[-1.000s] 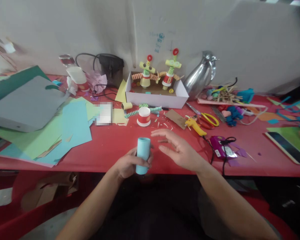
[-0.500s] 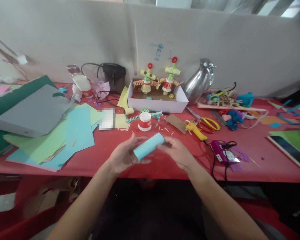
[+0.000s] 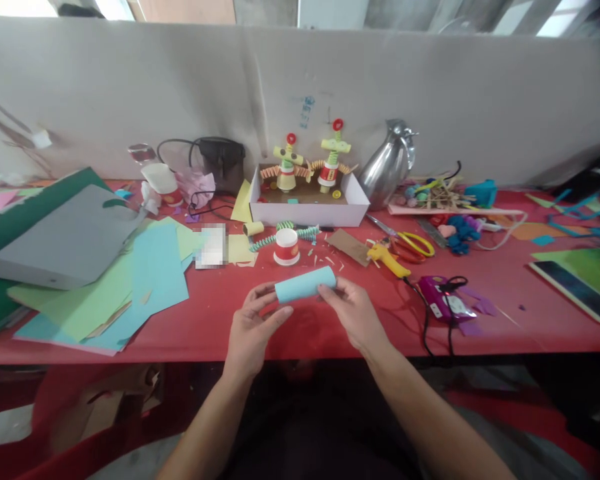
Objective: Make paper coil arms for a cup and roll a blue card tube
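Both hands clamp my light-blue paper roll (image 3: 305,284) level above the red table (image 3: 205,320): left hand (image 3: 253,327) near end, right hand (image 3: 355,313) far end.

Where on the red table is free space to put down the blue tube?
Both hands hold the blue tube. Bare red table lies in front, between the coloured paper sheets and the left hand, and between the right hand and the purple device. Behind the tube it is crowded: red-white cup, white box, glue gun, scissors.
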Demonstrator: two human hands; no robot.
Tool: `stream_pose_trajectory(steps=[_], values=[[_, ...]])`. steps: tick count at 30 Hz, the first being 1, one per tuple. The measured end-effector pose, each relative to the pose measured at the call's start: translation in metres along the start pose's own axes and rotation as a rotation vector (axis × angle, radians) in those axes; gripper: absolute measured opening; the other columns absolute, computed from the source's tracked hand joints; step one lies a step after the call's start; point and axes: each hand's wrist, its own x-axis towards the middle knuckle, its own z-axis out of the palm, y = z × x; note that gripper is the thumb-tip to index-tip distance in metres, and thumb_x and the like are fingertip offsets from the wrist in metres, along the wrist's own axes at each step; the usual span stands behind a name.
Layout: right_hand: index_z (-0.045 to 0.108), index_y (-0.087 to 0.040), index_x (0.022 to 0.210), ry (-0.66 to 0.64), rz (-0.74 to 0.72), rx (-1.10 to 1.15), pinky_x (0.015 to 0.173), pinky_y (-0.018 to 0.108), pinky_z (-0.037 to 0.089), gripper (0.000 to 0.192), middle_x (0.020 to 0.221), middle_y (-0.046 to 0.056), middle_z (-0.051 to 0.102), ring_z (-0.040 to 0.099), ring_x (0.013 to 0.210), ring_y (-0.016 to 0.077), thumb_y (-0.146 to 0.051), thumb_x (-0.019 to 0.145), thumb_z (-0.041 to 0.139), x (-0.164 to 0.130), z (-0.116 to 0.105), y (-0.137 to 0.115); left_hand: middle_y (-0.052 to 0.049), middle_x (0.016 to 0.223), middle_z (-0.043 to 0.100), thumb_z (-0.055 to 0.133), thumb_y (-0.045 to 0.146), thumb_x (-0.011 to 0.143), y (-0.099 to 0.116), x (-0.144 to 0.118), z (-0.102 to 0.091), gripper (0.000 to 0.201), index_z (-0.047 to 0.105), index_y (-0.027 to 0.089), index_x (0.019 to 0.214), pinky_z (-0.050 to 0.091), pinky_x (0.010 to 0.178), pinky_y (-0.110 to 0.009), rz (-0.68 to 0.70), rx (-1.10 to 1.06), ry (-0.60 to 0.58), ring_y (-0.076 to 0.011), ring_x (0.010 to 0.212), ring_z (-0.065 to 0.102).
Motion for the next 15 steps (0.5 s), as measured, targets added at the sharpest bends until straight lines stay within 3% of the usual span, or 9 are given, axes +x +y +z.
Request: stream_pose_trajectory(steps=[4, 9, 12, 15], values=[[0.071, -0.019, 0.093, -0.016, -0.052, -0.004, 0.078, 0.031, 0.049, 0.028, 0.087, 0.003, 0.069, 0.064, 0.082, 0.0188, -0.046, 0.084, 0.067, -0.007, 0.006, 0.002, -0.005, 0.112, 0.055, 0.082, 0.028, 0.07, -0.006, 0.0, 0.004, 0.01, 0.077, 0.02, 0.074, 0.046, 0.093, -0.031, 0.001, -0.072, 0.066, -0.0197, 0.11, 0.053], [0.071, -0.019, 0.091, 0.04, -0.144, -0.084, 0.076, 0.03, 0.049, 0.026, 0.092, 0.004, 0.065, 0.062, 0.082, 0.0178, -0.043, 0.088, 0.063, -0.011, 0.012, 0.003, -0.002, 0.105, 0.052, 0.083, 0.029, 0.068, -0.011, 0.001, 0.006, 0.015, 0.074, 0.019, 0.071, 0.043, 0.086, -0.025, -0.048, -0.101, 0.146, -0.0137, 0.098, 0.052], [0.072, -0.02, 0.091, 0.037, -0.178, -0.053, 0.077, 0.03, 0.051, 0.021, 0.093, 0.004, 0.062, 0.063, 0.082, 0.0173, -0.04, 0.088, 0.064, -0.011, 0.012, 0.005, -0.001, 0.09, 0.051, 0.085, 0.031, 0.064, -0.008, 0.001, 0.004, 0.019, 0.072, 0.017, 0.068, 0.043, 0.078, -0.021, -0.025, -0.023, 0.208, -0.0107, 0.087, 0.05], [0.073, -0.023, 0.086, 0.037, -0.255, -0.014, 0.077, 0.031, 0.054, 0.015, 0.101, 0.005, 0.061, 0.063, 0.086, 0.018, -0.037, 0.085, 0.069, -0.011, 0.009, 0.01, 0.001, 0.071, 0.051, 0.082, 0.042, 0.069, 0.001, 0.001, -0.001, 0.029, 0.069, 0.016, 0.068, 0.042, 0.06, -0.02, -0.142, -0.026, 0.078, -0.0084, 0.066, 0.048]])
